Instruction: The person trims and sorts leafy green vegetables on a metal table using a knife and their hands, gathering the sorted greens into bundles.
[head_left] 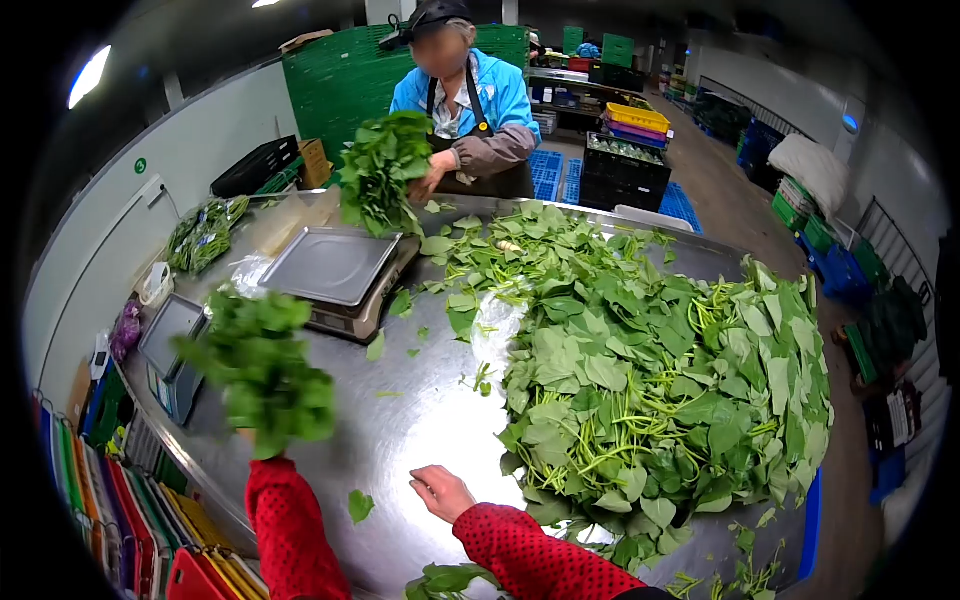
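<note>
My left hand (247,436), in a red dotted sleeve, grips a bunch of leafy greens (265,365) held up on the left side of the table. The leaves are smeared by motion and hide most of that hand. Over the bare metal near the front, my right hand (443,493) holds nothing, its fingers stretched out loosely. A large heap of leafy greens (640,380) with pale green stems covers the right half of the metal table (440,390). One loose leaf (361,506) lies between my arms.
Across the table a person (470,110) in a blue jacket holds another bunch of greens (385,170). A flat-topped scale (335,265) stands before them. A second scale (172,340) and bundled greens (205,235) are at the left edge. Coloured folders (130,510) line the lower left.
</note>
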